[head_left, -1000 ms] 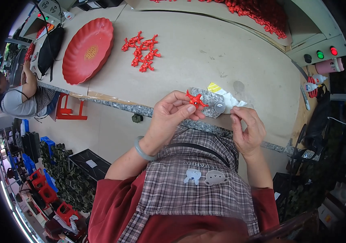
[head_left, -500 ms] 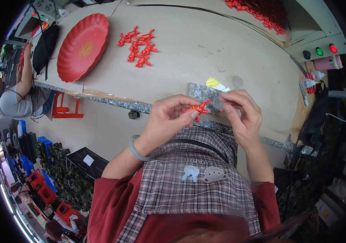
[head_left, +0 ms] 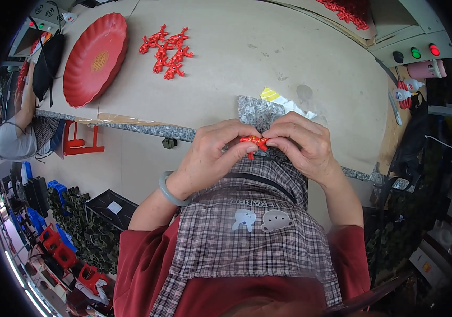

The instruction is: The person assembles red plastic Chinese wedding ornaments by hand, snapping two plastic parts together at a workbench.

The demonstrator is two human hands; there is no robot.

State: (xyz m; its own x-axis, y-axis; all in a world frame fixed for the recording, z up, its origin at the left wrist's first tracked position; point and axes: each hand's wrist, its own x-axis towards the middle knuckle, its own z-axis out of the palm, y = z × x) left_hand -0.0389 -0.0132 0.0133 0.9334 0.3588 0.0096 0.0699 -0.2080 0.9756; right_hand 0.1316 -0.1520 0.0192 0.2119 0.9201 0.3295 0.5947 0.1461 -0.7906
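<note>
in the head view, both hands meet at the near edge of the worktop (head_left: 268,68), just above the checked apron (head_left: 252,232). the left hand (head_left: 213,156) has its fingers curled in, thumb and forefinger pinching a small red part (head_left: 253,141) from the left. the right hand (head_left: 302,145) pinches the same part from the right, its fingertips nearly touching those of the left hand. the part sits between the two hands, mostly hidden by the fingers, over a grey speckled slab (head_left: 255,111) that lies at the worktop's edge. a yellow and white scrap (head_left: 284,101) lies just beyond the slab. a grey bangle (head_left: 169,190) circles the left wrist.

farther back on the worktop a cluster of red parts (head_left: 166,52) lies well apart from the hands, and a red tray (head_left: 95,59) lies to its left. at the far right a box with buttons (head_left: 413,45) stands by the worktop. another person (head_left: 17,132) sits at the left rim.
</note>
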